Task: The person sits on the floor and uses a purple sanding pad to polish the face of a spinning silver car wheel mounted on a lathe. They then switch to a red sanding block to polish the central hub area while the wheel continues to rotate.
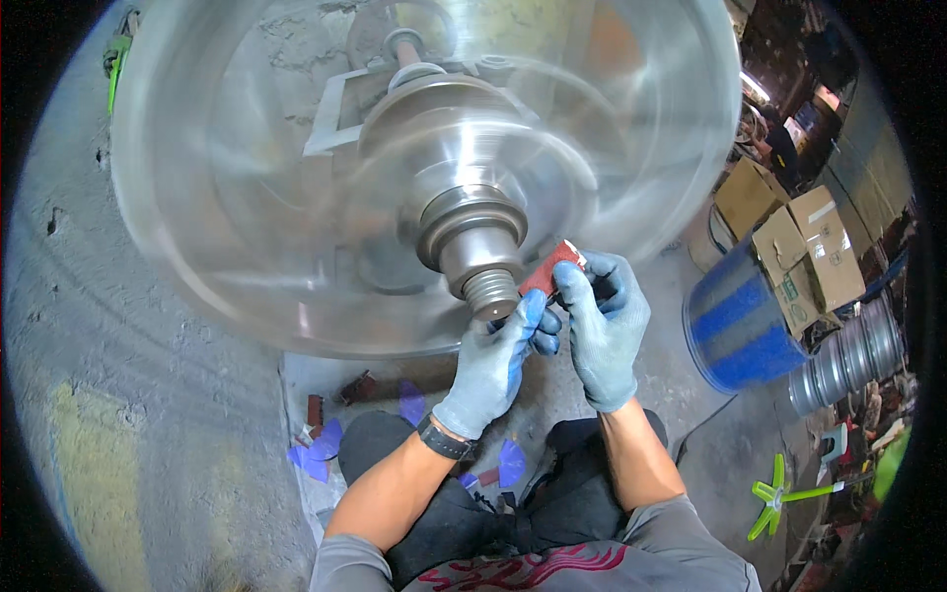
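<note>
A folded strip of red sandpaper (548, 271) with a pale end is pinched between both gloved hands. My left hand (488, 367), in a grey glove with blue fingertips, has its thumb against the strip's lower end. My right hand (607, 331), gloved the same way, grips the upper end between thumb and fingers. Just beyond and left of them sticks out a metal shaft (480, 252) with a threaded end. A large spinning metal wheel (182, 227) surrounds that shaft, its spokes smeared by motion. The hands stay apart from the wheel's blurred rim.
Purple abrasive pieces (318, 452) and dark red blocks (357, 388) lie on the floor by my knees. To the right stand a blue drum (735, 321), cardboard boxes (811, 252) and a ribbed metal cylinder (850, 360). A green star-shaped base (774, 495) is lower right.
</note>
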